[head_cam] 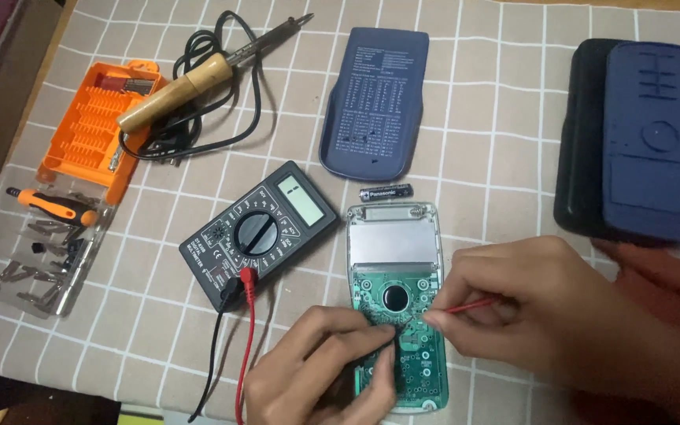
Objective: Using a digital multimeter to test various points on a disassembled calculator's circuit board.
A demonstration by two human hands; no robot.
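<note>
Right hand [513, 295] pinches a red probe [470, 305], its tip meeting the green circuit board [399, 315] at lower centre; left hand [320, 370] pinches a dark probe from the opposite side. The board's long axis runs up-frame; a black multimeter [257, 232] sits just left on the counter [497, 118].

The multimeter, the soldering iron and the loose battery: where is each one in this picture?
multimeter [257, 234]: head view, on its round black dial.
soldering iron [175, 93]: head view, on its wooden handle.
battery [386, 192]: head view, on the middle of its black body.
</note>
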